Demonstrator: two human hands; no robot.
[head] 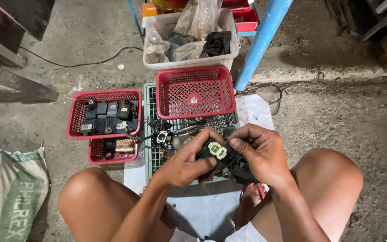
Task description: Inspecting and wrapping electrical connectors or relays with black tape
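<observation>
Gripping a black block-shaped electrical part with a pale green plug socket [218, 151], the left hand [185, 165] steadies it. The right hand [261, 154] pinches its far edge, socket turned upward for viewing, near the empty red plastic basket [195, 92].

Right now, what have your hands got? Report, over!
Left hand and right hand both gripping one black module with pale green connector. Held over grey crate. Red basket beyond, nothing blocking.
</observation>
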